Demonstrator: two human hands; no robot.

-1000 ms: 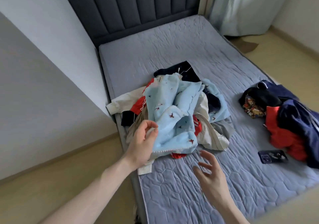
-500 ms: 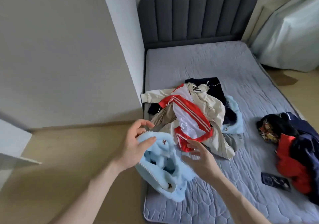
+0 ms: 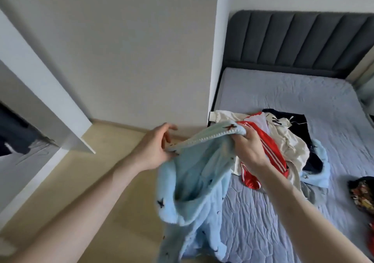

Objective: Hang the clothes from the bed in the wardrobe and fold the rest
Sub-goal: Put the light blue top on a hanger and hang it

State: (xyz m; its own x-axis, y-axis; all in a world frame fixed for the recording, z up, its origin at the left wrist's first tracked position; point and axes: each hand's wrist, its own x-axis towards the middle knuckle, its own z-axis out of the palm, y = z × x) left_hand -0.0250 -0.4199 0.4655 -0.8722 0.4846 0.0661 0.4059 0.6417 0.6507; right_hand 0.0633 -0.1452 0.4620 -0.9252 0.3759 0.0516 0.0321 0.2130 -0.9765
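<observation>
**Blue fleece is up off the bed, both hands on the top edge**

So the person has the light blue fleece garment [image 3: 194, 183] held up in the air, over the near-left corner of the bed [image 3: 283, 92] and partly out over the floor. The left hand [image 3: 153, 151] has its fingers curled, pinching the trimmed edge at its left end, and the right hand [image 3: 248, 149] is clenched around the same edge toward 3 o'clock of it. That edge runs stretched between the two hands, rising a bit toward 2 o'clock, and the rest just hangs, so the long axis drops toward 6 o'clock (looks like an opening sags in the middle, can't tell if it's a hood or the neck). Holding it spread like that is probably to find which way is up before it goes on a hanger.

The pile of clothes [image 3: 283, 141] sits on the bed at 3 o'clock of the hands. The open wardrobe [image 3: 26, 139] is off at 9 o'clock.
</observation>
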